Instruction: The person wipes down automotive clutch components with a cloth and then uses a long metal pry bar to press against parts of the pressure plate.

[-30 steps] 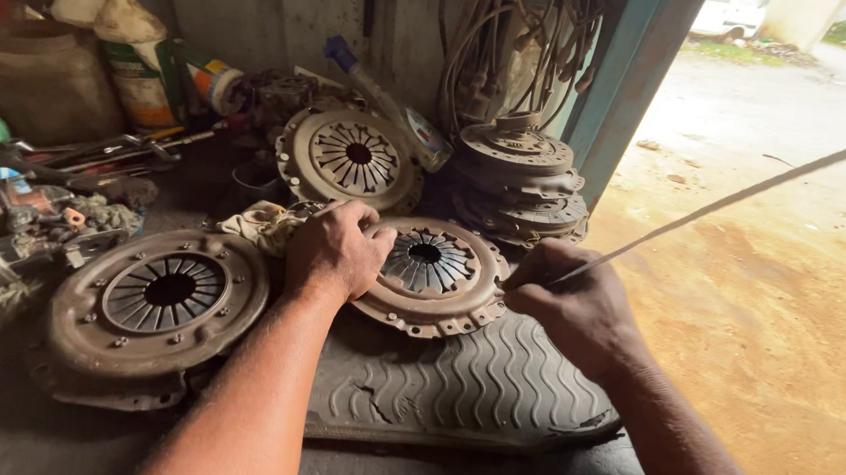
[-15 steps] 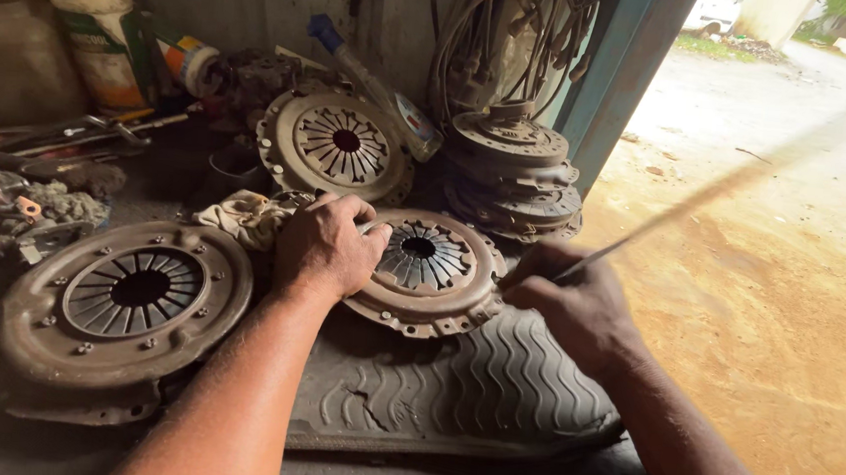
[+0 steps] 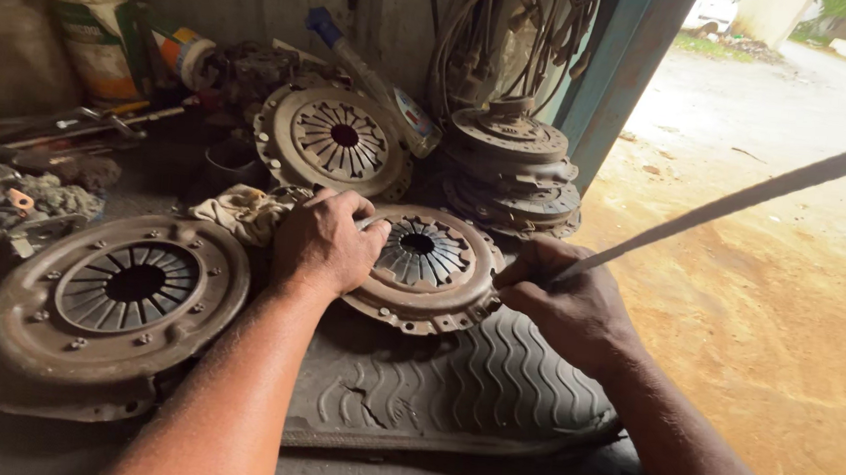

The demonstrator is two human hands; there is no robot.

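Around the ribbed rubber mat [image 3: 472, 390] you had a large rusty pressure plate [image 3: 116, 295] to its left, a stack of clutch discs [image 3: 514, 169] behind it, and bottles [image 3: 90, 26] farther back left.

Daylight enters from the open doorway on my right, overexposing the sandy orange ground [image 3: 786, 293]. The cluttered dark workbench [image 3: 131, 445] sits dim, shadowed. The long thin metal strip [image 3: 743, 195] blurs; edges curve.
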